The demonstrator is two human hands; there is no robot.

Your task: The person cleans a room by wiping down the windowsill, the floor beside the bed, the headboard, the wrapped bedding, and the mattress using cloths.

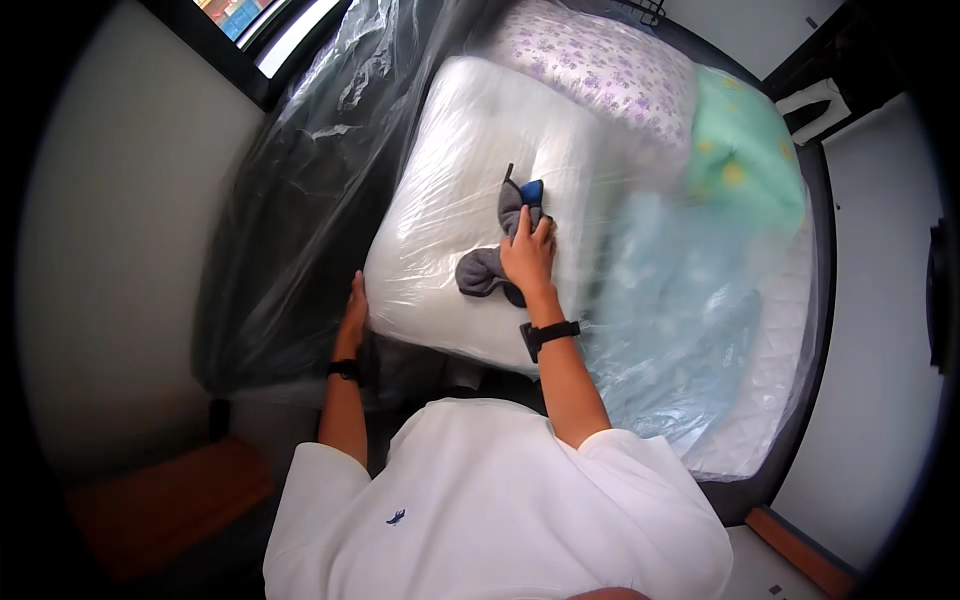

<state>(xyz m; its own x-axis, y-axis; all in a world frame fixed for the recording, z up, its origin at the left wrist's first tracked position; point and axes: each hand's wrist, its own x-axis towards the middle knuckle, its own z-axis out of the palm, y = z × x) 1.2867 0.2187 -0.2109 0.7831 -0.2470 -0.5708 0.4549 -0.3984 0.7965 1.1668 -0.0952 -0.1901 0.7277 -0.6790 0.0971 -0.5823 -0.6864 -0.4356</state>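
Note:
A white pillow-like bundle (470, 150) wrapped in clear plastic lies in front of me. On top of it is a dark grey, curved soft fabric item (482, 272) with a black strap end and a blue patch. My right hand (528, 250) closes over the middle of this item, fingers pointing away from me; part of the item is hidden beneath the hand. At the bundle's left edge, my left hand (354, 312) lies against the plastic with its fingers stretched out. Both wrists wear black bands.
Behind lie a purple-flowered white bundle (610, 65) and a green one with yellow spots (745, 150). Pale blue plastic-covered bedding (670, 320) is on the right. Loose clear plastic (290, 200) drapes over a dark surface at left. An orange-brown object (170, 510) is at lower left.

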